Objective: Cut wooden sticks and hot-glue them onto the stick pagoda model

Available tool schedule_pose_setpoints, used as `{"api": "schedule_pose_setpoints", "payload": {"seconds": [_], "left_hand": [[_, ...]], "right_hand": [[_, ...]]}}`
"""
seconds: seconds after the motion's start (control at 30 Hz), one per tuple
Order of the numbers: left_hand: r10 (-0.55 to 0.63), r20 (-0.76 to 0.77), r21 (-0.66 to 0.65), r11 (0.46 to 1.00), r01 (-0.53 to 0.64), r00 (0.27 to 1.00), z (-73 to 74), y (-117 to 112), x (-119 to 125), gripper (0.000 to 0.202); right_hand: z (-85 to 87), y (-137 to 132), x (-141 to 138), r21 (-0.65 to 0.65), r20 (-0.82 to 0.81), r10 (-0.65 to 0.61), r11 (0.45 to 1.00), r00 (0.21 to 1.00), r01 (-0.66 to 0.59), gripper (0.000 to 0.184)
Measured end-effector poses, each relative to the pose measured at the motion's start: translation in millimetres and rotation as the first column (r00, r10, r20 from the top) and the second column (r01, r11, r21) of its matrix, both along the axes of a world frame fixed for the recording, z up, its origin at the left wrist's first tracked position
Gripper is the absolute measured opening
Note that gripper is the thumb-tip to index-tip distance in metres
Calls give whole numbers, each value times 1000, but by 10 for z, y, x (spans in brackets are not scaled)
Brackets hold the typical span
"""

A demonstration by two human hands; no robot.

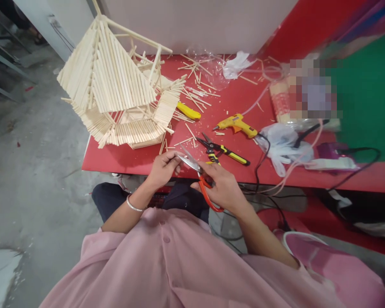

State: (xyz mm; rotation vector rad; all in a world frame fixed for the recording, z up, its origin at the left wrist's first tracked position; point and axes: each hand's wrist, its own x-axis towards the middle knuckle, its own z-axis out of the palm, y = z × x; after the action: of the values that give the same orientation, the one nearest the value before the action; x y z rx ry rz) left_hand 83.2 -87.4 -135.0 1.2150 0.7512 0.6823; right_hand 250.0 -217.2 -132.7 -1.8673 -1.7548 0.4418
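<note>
My right hand (223, 186) is closed around the red handles of a pair of scissors (208, 194). The blades stand apart and point up and left toward my other hand. With fingers pinched together, my left hand (165, 167) is at the blade tips; whatever lies between the fingertips is too small to make out. Both hands are at the front edge of the red table (141, 164). Beyond them, a model house built of thin wooden sticks (118, 72) stands at the back left, with a steep stick roof and a lower, flared roof.
Cutting pliers (231, 155), a yellow glue gun (239, 125) and a yellow cutter (189, 111) lie on the table. Loose sticks (195, 100) are scattered behind. Plastic bags (282, 145) and a black cable (265, 158) are on the right. A pink bag or cloth (340, 273) is at lower right.
</note>
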Motion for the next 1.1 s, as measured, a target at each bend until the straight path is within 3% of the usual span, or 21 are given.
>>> {"api": "schedule_pose_setpoints", "payload": {"seconds": [0.33, 0.57, 0.77, 1.1], "left_hand": [[-66, -67, 77, 994, 71, 996, -59, 71, -47, 24], [-126, -31, 21, 992, 127, 991, -79, 92, -67, 22], [-148, 6, -16, 989, 149, 989, -100, 87, -52, 37], [-80, 85, -93, 992, 88, 993, -57, 50, -41, 40]], "right_hand": [[-1, -1, -27, -19, -55, -5, 1000, 998, 4, 65], [-27, -49, -16, -7, -42, 22, 1000, 999, -22, 64], [-121, -65, -60, 66, -72, 37, 997, 997, -32, 60], [-146, -66, -118, 104, -37, -24, 994, 999, 27, 60]]}}
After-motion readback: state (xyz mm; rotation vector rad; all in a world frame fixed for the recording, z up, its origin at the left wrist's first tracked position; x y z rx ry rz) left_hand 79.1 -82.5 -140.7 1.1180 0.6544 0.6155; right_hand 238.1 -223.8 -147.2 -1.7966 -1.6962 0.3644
